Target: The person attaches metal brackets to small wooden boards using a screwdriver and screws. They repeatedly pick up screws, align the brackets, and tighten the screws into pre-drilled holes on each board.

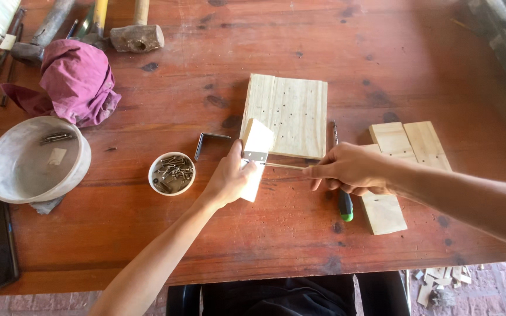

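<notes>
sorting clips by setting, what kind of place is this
Likely a home or small woodworking bench, perhaps partly outdoors. A worn wooden table carries cut pine boards, a cup of screws and hammers, and offcuts lie on a brick floor.

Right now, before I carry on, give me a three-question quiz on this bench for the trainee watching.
1. True or false: the left hand holds a small wooden block.
2. What fills the small white bowl? A) screws B) sawdust C) water
3. Which hand holds the thin wooden stick that points at the block?

Key: 1 true. 2 A. 3 the right hand, above the green-handled screwdriver lying on the table.
</notes>
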